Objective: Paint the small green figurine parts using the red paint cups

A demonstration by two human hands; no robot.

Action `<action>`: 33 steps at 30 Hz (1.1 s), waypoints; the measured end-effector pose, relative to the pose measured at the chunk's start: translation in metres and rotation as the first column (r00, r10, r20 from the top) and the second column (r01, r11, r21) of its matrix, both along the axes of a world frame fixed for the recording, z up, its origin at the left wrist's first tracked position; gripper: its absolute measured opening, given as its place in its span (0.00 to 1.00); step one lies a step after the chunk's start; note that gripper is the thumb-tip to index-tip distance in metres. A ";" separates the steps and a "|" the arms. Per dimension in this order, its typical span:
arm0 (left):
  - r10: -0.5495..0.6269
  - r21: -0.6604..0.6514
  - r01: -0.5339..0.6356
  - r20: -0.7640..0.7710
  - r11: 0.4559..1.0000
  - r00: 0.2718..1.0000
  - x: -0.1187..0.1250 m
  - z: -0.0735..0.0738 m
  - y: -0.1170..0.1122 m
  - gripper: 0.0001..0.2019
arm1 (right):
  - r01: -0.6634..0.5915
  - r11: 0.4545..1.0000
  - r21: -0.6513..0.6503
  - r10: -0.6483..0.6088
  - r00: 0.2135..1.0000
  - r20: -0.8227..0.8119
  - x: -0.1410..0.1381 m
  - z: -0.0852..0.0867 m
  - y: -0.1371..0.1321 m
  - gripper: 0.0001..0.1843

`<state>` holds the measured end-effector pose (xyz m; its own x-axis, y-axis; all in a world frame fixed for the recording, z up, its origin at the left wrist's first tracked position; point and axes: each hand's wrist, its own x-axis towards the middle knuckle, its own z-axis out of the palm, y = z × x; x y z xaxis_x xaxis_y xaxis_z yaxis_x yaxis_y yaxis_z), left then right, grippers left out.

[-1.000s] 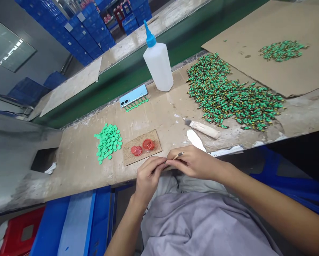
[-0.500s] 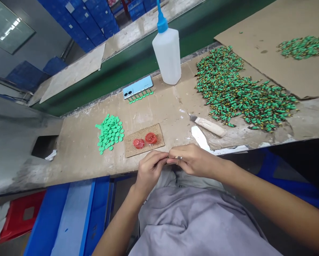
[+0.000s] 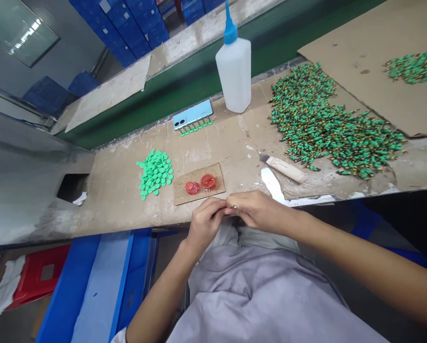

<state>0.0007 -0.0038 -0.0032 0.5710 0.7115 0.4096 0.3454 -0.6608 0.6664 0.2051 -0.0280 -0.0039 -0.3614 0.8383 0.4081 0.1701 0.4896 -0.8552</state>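
Observation:
My left hand (image 3: pixel 206 220) and my right hand (image 3: pixel 254 209) meet fingertip to fingertip at the front edge of the workbench. Both are closed in a pinch. Between my right fingers shows the small, pale round end of a thin object (image 3: pixel 234 207); its kind is too small to tell, and whatever lies between the fingertips is hidden. Just beyond my hands lies a brown cork-like board (image 3: pixel 180 195) bearing a red cap-like cup (image 3: pixel 208 181) and a smaller red piece (image 3: pixel 192 188). Left of it is a heap of green discs (image 3: pixel 156 174).
A light-blue phone (image 3: pixel 193 114) lies at the back, with small green-footed pieces (image 3: pixel 195 127) along it. A white squeeze bottle (image 3: pixel 236 76) stands nearby. Right are a wrapped-handle pointed tool (image 3: pixel 285 168), a big pile of green-black figures (image 3: pixel 317 119) and cardboard (image 3: pixel 363 43) with more.
The view has shifted slightly, so the bench items sit further right. My hands stay together at the edge; the thin object's end between my right fingers has turned a little.

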 end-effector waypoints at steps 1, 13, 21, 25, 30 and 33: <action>-0.001 0.004 0.001 0.005 1.000 1.000 0.001 0.001 0.000 0.07 | 0.037 0.999 -0.025 -0.038 0.999 -0.024 0.001 0.001 0.000 0.11; 0.012 -0.078 -0.009 0.037 0.997 0.999 0.002 0.003 -0.002 0.06 | 0.278 0.917 -0.288 -0.361 0.884 -0.297 0.013 -0.001 -0.004 0.20; 0.077 -0.369 -0.042 0.082 0.928 0.994 0.003 0.014 -0.003 0.04 | 0.250 0.907 -0.338 -0.364 0.868 -0.336 0.014 0.001 -0.005 0.19; 0.115 -0.554 -0.014 0.147 0.833 0.982 -0.002 0.027 -0.002 0.09 | 0.244 0.902 -0.356 -0.374 0.853 -0.364 0.015 0.004 -0.006 0.20; 0.185 -0.824 0.268 0.403 0.499 0.896 -0.004 0.049 -0.002 0.08 | 0.254 0.893 -0.371 -0.392 0.844 -0.367 0.016 0.005 -0.010 0.20; 0.172 -0.845 0.343 0.441 0.411 0.881 -0.002 0.057 -0.003 0.07 | 0.269 0.894 -0.359 -0.397 0.848 -0.352 0.018 0.004 -0.012 0.19</action>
